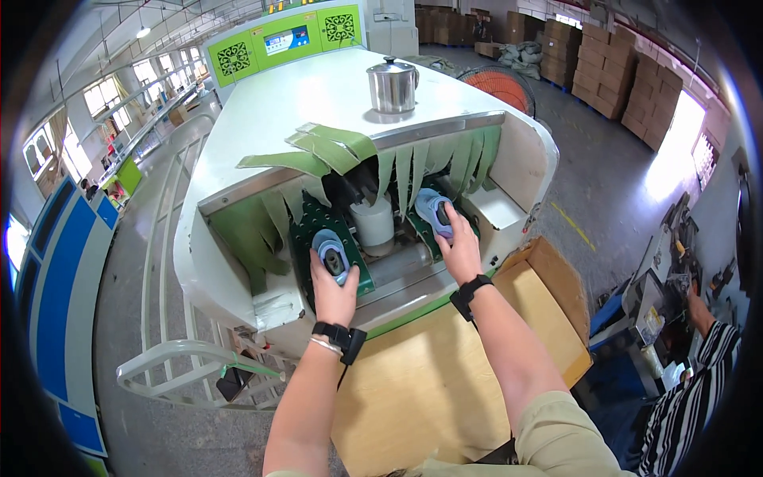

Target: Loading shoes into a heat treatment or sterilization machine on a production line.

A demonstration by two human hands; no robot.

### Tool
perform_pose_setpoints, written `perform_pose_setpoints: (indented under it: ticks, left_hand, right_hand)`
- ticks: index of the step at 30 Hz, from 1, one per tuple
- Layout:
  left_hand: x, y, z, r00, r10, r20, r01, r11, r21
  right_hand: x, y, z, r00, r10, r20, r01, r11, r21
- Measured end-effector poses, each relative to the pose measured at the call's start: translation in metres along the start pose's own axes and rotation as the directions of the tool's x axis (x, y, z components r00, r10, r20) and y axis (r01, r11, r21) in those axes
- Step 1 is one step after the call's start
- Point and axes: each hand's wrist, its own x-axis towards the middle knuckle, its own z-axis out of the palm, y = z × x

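Observation:
My left hand (335,296) is closed round the heel end of a light blue shoe (324,241) with a dark opening. The shoe rests on the left perforated green conveyor belt (314,216) at the mouth of a white machine (318,95). A matching light blue shoe (427,203) lies on the right green belt (426,235), toe pointing into the machine. My right hand (461,253) grips that one by its heel. Between the belts stands a white cylinder (373,222). Green fabric strips (401,171) hang across the opening, some folded up onto the machine's top.
A metal lidded pot (393,86) stands on the machine. Below the opening is a cardboard-edged wooden surface (413,381). White tubular rails (171,354) run at the left. Another person's striped sleeve (699,381) shows at the right, beside machinery. Stacked cartons (604,67) and an orange fan (501,86) stand behind.

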Motion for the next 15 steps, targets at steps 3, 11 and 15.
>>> perform_pose_setpoints:
  ticks: [3,11,15]
  left_hand:
    - [-0.048,0.007,-0.022,0.992,0.062,0.111,-0.060,0.998,-0.021]
    - [-0.315,-0.088,-0.048,0.572,-0.423,0.703,-0.047,0.839,0.543]
    - [-0.342,-0.099,-0.058,0.556,-0.318,0.768,-0.249,0.818,0.519]
  right_hand:
    - [-0.034,-0.021,-0.008,0.980,-0.023,-0.198,0.019,1.000,-0.023]
    - [-0.376,-0.019,-0.030,0.346,-0.113,0.931,0.338,0.941,-0.012]
    - [-0.413,-0.032,-0.041,0.362,-0.049,0.931,0.265,0.963,-0.052]
